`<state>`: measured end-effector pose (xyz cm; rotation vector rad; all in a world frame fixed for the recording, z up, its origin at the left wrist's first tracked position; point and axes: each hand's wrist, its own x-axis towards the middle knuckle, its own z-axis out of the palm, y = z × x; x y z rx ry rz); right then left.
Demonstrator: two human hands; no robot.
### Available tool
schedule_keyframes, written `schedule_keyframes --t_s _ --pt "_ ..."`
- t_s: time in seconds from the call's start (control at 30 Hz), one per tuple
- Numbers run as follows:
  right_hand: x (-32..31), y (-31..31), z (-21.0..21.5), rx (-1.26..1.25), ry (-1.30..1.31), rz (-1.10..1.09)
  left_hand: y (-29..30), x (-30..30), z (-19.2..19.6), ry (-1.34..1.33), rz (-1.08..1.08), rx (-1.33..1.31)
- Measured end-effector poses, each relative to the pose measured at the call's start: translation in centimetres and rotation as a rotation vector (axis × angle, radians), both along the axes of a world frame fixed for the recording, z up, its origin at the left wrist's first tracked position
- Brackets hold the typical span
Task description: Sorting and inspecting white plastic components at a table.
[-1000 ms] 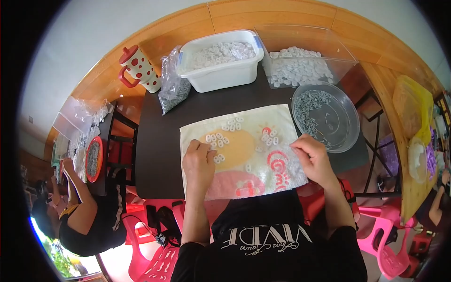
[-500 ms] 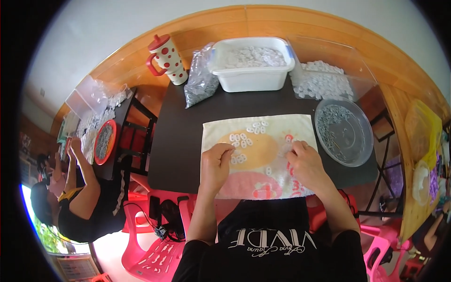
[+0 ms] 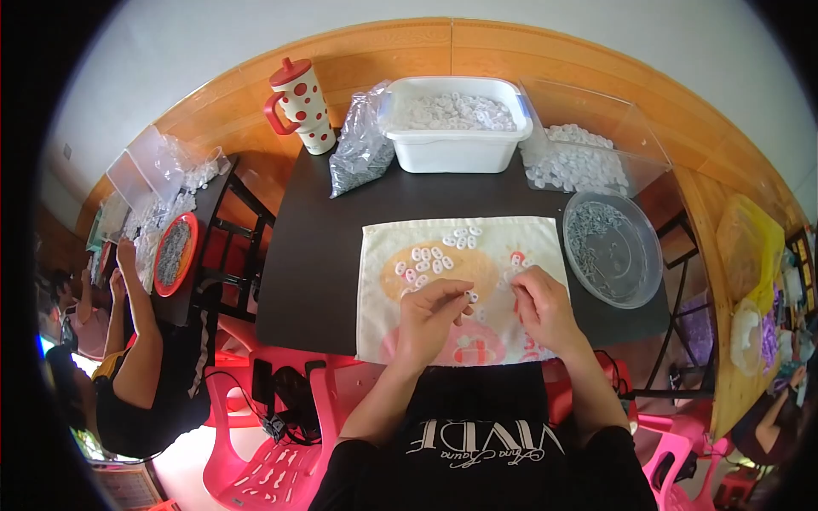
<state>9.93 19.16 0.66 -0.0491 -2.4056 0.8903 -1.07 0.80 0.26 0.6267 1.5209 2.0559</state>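
Your L hand point(image 3: 428, 322) has just shifted R over the cloth point(image 3: 381, 244), from beside the biggest cluster point(image 3: 438, 265) toward the mid. Its thumb & fingertips look pinched on a small white pc point(image 3: 472, 297), now clearly showing; can't tell from the prev views if you had it already. Your R hand point(image 3: 545, 308) was out at the cloth's right edge by the round tub point(image 3: 628, 255) 1 sec ago; it's since come in & is at the near side of the right-hand group point(image 3: 516, 263), fingers curled w/ tips close together. Can't tell if there's anything btwn them. Means both hands are now near each other over the cloth, fingertips apart, w/ that one pc btwn your L fingers. Other white pcs lie loose: the biggest cluster on the orange patch beyond your L hand, plus a far group point(image 3: 461, 243) nr the back edge. Tub's still on the R side of the table point(image 3: 302, 255), grey bits point(image 3: 588, 223) inside.
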Motion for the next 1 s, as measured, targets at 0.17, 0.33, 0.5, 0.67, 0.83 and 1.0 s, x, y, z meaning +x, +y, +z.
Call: schedule_keyframes --t_s 0.17,0.33,0.5,0.67,0.83,1.0 --pt "0.2 -0.4 -0.3 -0.047 0.049 0.051 0.9 1.3 -0.9 -0.035 -0.035 0.019" --pt "0.8 -1.4 -0.3 -0.705 -0.064 0.072 1.0 2.2 -1.9 -0.063 -0.034 0.017" --pt "-0.8 -3.4 -0.2 -0.836 0.012 0.146 0.8 2.5 -2.2 0.086 0.005 0.060" --pt "-1.0 -3.8 -0.2 -0.887 -0.012 0.171 0.6 2.4 -2.7 0.098 0.026 0.103" --pt "-1.1 -4.1 -0.3 -0.871 -0.015 0.174 0.6 2.5 -2.6 0.101 0.023 0.124" --pt "-1.2 -4.5 -0.1 -0.887 0.017 0.168 0.4 2.5 -2.5 0.083 0.023 0.144"
